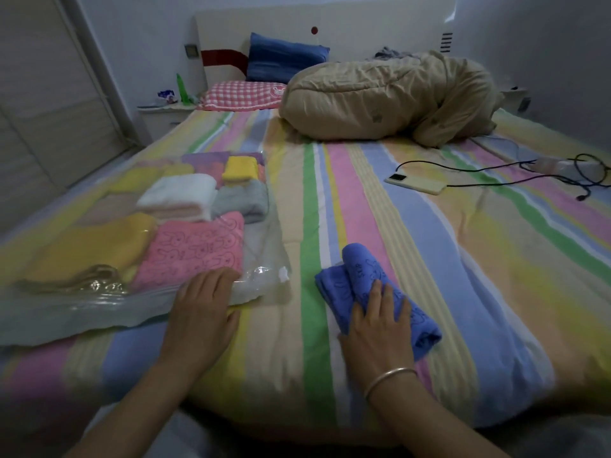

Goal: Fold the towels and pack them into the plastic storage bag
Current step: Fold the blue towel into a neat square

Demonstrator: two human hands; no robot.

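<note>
A clear plastic storage bag (264, 246) lies on the left of the striped bed, its open end toward me. Inside it sit several folded towels: a pink one (195, 249), a yellow one (96, 246), a white one (178, 193), a grey one (241, 200) and a small yellow one (239, 168). My left hand (201, 309) lies flat on the bag's near edge beside the pink towel. A folded blue towel (367, 276) lies on the bed to the right of the bag. My right hand (377, 322) rests on top of it, fingers spread.
A phone (416, 183) with a black cable (489, 170) lies at mid-right on the striped bedspread (463, 259). A bundled tan duvet (390, 97) and pillows (244, 94) sit at the head. A nightstand (162, 117) stands at far left.
</note>
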